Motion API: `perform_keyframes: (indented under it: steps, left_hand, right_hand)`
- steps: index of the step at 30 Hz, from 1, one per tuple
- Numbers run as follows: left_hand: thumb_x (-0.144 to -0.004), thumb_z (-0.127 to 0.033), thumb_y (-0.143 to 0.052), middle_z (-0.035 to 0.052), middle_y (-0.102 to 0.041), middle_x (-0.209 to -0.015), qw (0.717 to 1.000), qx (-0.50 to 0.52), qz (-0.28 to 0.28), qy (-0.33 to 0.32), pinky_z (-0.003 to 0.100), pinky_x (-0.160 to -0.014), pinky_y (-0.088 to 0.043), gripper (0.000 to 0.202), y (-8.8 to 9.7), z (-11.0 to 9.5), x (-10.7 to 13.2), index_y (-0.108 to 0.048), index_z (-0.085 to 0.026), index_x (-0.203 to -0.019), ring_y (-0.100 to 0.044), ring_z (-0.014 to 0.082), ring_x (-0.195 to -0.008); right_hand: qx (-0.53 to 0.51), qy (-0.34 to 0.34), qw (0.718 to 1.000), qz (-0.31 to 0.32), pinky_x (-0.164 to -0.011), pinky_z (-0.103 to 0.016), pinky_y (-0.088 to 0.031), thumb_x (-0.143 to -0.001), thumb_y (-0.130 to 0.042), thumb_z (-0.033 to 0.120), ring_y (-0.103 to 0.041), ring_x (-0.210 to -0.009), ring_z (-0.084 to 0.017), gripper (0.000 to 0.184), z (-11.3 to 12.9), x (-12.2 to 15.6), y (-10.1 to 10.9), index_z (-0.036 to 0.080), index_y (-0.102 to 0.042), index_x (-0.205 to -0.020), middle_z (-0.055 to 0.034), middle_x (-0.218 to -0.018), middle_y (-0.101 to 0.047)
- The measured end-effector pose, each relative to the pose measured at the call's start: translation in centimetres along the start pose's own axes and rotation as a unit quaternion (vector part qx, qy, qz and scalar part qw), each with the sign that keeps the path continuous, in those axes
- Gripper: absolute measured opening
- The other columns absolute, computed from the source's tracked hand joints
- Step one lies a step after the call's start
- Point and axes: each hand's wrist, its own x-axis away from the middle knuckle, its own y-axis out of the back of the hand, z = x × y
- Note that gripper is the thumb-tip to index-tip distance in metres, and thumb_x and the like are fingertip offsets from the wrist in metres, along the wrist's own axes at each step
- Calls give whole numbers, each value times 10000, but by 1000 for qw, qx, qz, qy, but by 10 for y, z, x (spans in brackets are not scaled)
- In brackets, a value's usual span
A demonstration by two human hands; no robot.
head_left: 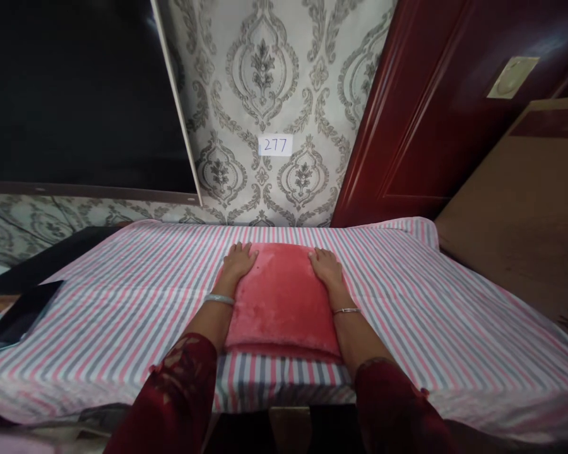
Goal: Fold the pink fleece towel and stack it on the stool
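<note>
A coral-red plush piece point(284, 296), roughly square with rounded edges, lies flat on the striped cloth point(407, 302). Its near edge shows two layers, one over the other; whether it is a folded blanket or a cushion I cannot tell. My left hand point(240, 260) rests on its far left corner, fingers stretched forward and the thumb towards the middle. On the far right corner lies my right hand point(326, 265), palm down with fingers extended. Neither hand grips the plush. A pale bangle point(219, 299) circles my left wrist and a thin bracelet point(347, 310) my right.
Behind the table stands a patterned wall with a paper label point(275, 145) reading 277. A large dark screen point(80, 94) fills the left back. A dark flat device point(23, 315) lies at the left edge. At right are a cardboard box point(525, 208) and a red door point(421, 113).
</note>
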Motion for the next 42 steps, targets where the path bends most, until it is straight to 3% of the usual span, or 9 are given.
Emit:
perform_keyframes:
  steps: [3, 5, 9, 12, 14, 19, 24, 37, 42]
  left_hand:
    - [-982, -534, -264, 166, -360, -1593, 1000, -8, 0, -3, 617, -1097, -341, 636, 8, -2, -1, -392, -222, -1521, -326, 338, -1463]
    - [-983, -528, -275, 176, -357, -1592, 1000, -16, -11, -10, 665, -1130, -239, 634, 16, -9, 1, -398, -210, -1517, -293, 348, -1478]
    - [-995, -453, -298, 152, -303, -1624, 993, -57, -35, -96, 650, -1179, -79, 580, 24, -36, 12, -426, -208, -1504, -177, 321, -1524]
    - [-1001, -411, -307, 106, -348, -1612, 984, -72, -27, -162, 634, -1184, -118, 533, 15, -54, 24, -450, -254, -1490, -246, 309, -1504]
    - [-1007, -403, -297, 107, -373, -1598, 983, -75, -24, -169, 642, -1174, -149, 531, 2, -59, 30, -447, -256, -1495, -296, 320, -1481]
    - [-1013, -421, -286, 104, -342, -1613, 984, -79, -21, -158, 665, -1162, -158, 536, -25, -54, 32, -450, -264, -1499, -295, 345, -1477]
    - [-1011, -420, -297, 122, -361, -1601, 985, -77, -14, -157, 660, -1164, -161, 542, -30, -54, 28, -451, -242, -1499, -311, 347, -1469]
    - [-1011, -393, -299, 114, -360, -1602, 986, -51, -30, -154, 636, -1183, -148, 534, -25, -57, 38, -456, -239, -1497, -298, 341, -1479]
    - [-1014, -424, -316, 87, -341, -1613, 988, -26, 19, -154, 522, -1189, -237, 542, 2, -50, 31, -420, -241, -1514, -306, 266, -1486]
  right_hand:
    - [6, 2, 1000, -6, -1110, -521, -331, -1023, -231, 418, -357, -1425, -284, 571, 6, 5, 8, 170, -416, -1504, -139, -1558, -418]
    - [13, 1, 1000, -12, -1125, -559, -297, -1025, -218, 385, -300, -1463, -300, 574, 14, 8, 16, 164, -369, -1532, -140, -1582, -382]
    - [49, 65, 997, -9, -1150, -592, -234, -1023, -227, 347, -199, -1510, -303, 548, 42, 15, 26, 237, -366, -1541, -84, -1631, -305]
    - [66, 145, 987, 17, -1173, -595, -193, -1017, -264, 326, -194, -1514, -286, 525, 62, 23, 21, 273, -403, -1521, -33, -1641, -290]
    - [68, 154, 985, 44, -1178, -590, -192, -1021, -259, 320, -215, -1509, -277, 523, 68, 28, 10, 280, -398, -1524, -13, -1642, -286]
    - [59, 138, 988, 34, -1191, -538, -191, -1027, -266, 342, -245, -1499, -274, 522, 62, 33, -15, 277, -407, -1525, -9, -1630, -312]
    - [55, 139, 989, 20, -1191, -534, -181, -1019, -284, 329, -267, -1485, -275, 509, 58, 30, -21, 278, -459, -1494, -8, -1604, -370]
    - [39, 140, 989, 3, -1196, -536, -167, -1017, -288, 333, -275, -1483, -274, 514, 59, 34, -24, 277, -450, -1502, -12, -1605, -366]
    - [-25, 151, 987, 42, -1203, -423, -227, -1024, -286, 346, -303, -1484, -214, 526, 50, 29, 0, 236, -415, -1523, -10, -1607, -358]
